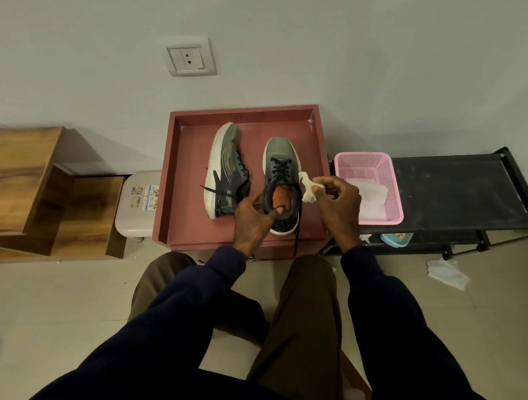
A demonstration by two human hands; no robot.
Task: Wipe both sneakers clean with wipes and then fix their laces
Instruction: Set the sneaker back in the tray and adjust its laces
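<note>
Red tray-top surface (190, 164) sits dead ahead of the knees, with a raised rim on all sides and its far edge against the wall. Black rack (458, 187) butts its right side, wooden unit (26, 166) off to the left. Both sneakers are on the tray. The side-lying sneaker (224, 166) is left of centre, sole facing left, untouched. The upright sneaker (279, 157) is right of centre: long axis runs straight away from the person, toe to the wall, heel nearest. Pink basket (366, 166) with spare wipes (368, 194) is on the rack just right of the tray. Left hand (252, 220) grips the upright sneaker's heel collar, thumb hooked inside, so it's the anchor. Right hand (338, 201) pinches a crumpled wipe (308, 188) just beside the shoe's right flank, nearer the lacing than the toe. My read: the wipe stroke goes along that right side, toe-ward or heel-ward. Room there is tight, tray rim and basket close on the right; there's more room if the shoe gets tilted left into the gap between the pair. Loose lace (297, 232) trails over the near rim; snag risk. Used wipe (447, 273) on the floor, right.
</note>
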